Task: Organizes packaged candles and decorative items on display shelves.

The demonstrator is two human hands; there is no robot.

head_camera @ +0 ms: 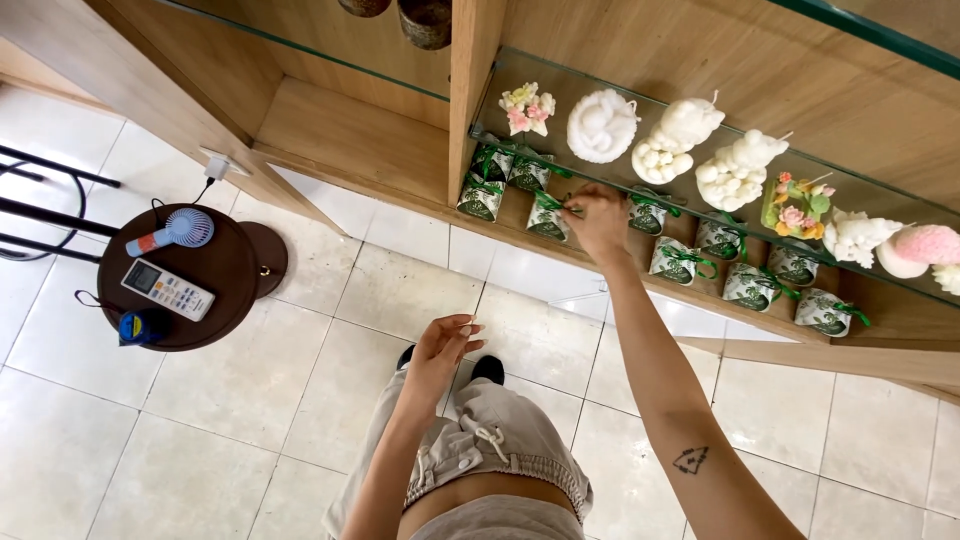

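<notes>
My right hand reaches to the lower wooden shelf and pinches the green ribbon of a small patterned gift box. Several like boxes with green bows stand in rows on that shelf, to the left and to the right. My left hand hovers over the floor near my waist, fingers loosely curled and holding nothing.
A glass shelf above carries white sculpted candles, flower candles and a pink one. At left a round dark stool holds a hand fan, a remote control and a blue object. White tiled floor lies below.
</notes>
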